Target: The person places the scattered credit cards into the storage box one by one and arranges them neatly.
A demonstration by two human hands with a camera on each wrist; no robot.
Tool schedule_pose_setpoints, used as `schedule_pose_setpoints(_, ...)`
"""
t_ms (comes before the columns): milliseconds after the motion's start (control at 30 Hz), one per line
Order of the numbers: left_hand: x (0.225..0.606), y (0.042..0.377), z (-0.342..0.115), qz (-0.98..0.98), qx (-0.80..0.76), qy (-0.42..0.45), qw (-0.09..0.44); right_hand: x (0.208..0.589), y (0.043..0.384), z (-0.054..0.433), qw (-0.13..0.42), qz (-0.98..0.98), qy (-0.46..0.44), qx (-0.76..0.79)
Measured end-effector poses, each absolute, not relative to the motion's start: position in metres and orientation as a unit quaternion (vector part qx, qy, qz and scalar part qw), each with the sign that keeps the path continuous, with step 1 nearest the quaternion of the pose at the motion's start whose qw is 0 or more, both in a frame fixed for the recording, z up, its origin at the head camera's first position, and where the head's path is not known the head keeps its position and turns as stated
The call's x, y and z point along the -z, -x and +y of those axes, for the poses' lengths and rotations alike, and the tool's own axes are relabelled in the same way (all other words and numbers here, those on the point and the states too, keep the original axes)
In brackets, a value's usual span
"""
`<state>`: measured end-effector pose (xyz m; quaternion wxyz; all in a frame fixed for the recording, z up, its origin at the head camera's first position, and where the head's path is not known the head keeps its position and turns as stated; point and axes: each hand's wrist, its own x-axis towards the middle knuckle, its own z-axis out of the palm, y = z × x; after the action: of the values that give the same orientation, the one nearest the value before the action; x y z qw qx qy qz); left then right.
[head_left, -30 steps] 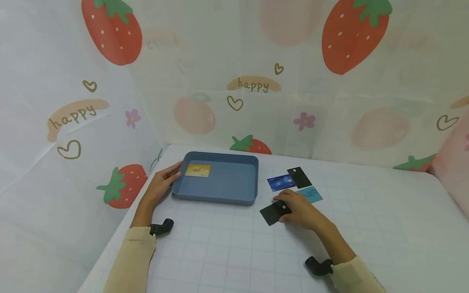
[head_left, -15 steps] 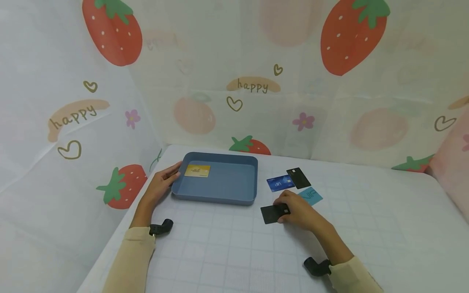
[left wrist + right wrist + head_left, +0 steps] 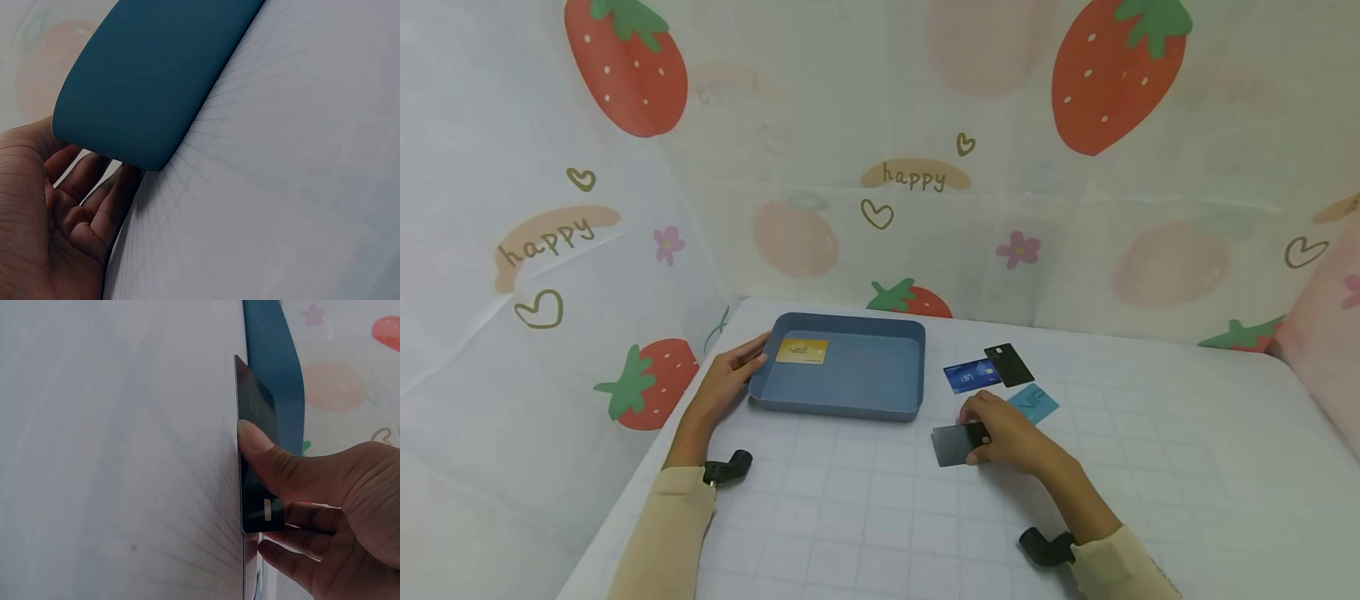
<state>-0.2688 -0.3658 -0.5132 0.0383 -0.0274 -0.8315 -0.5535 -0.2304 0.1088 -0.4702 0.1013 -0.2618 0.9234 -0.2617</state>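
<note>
Right wrist first: the right hand (image 3: 356, 515) pinches a dark card (image 3: 252, 495), thumb at its near edge, fingers toward the far one, spread just enough to span it. I'd keep that pinch light and level; squeezing hard could bow it.

Over to left wrist: the left hand (image 3: 56, 231) rests loosely bent fingers against the blue tray's (image 3: 137, 81) left end, no clamp visible. Steady contact should stop it sliding.

Now head view: I see the dark card right of and nearer than the tray. A yellow card (image 3: 802, 351) lies inside; blue (image 3: 970, 377), black (image 3: 1009, 365) and turquoise cards (image 3: 1033, 403) lie farther right. The table (image 3: 865, 525) is white, faintly gridded; strawberry-printed sheeting (image 3: 842, 108) hangs left and far.
</note>
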Motion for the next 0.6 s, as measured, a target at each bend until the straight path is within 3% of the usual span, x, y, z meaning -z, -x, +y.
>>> schedule_pose_setpoints(233,0.5134,0.2702,-0.3661,-0.833,0.552,0.025,0.031,0.4701,0.2306,0.1061,0.108,0.925,0.241,0.274)
schedule_pose_setpoints(600,0.5123,0.2701,-0.3650,-0.831,0.555,0.026,0.031,0.4679,0.2266,0.1037,0.073,0.925,0.260,0.267)
